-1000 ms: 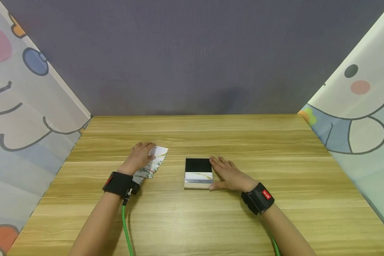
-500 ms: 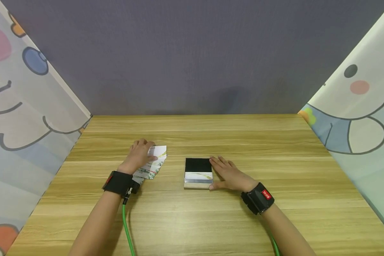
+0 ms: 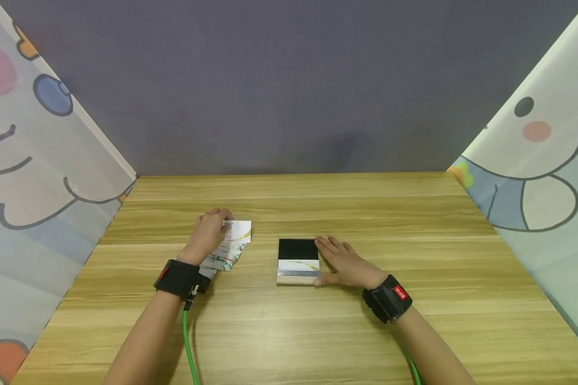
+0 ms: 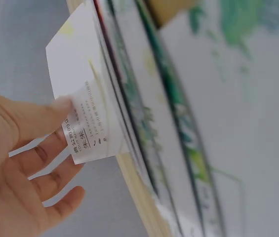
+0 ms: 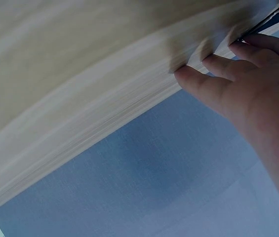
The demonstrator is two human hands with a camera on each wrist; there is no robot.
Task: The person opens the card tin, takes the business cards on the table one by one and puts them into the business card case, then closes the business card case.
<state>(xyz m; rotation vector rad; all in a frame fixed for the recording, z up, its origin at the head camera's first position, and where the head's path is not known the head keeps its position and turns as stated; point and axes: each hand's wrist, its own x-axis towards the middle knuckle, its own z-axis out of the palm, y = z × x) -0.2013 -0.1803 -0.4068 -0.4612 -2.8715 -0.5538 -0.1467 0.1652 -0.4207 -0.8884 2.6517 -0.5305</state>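
Note:
My left hand pinches a white business card by its end, at the far end of an overlapping row of business cards. In the left wrist view thumb and index finger hold that printed card, which shows lettering and a yellow stripe. A business card case lies mid-table, black in its upper part, with a white card above a metal front strip. Along its right side rests my right hand, fingers fairly straight, with the thumb at the lower corner. The right wrist view shows those fingertips on the tabletop.
Beneath everything is a wood-grain table. A dark grey panel stands behind it, and cartoon-printed walls flank both sides. Green cables run from the black wrist straps toward the near edge.
The left fingers have shifted slightly on the far card, from lying over it to pinching its end. That card now sits straighter. The right hand and the case have stayed in place.

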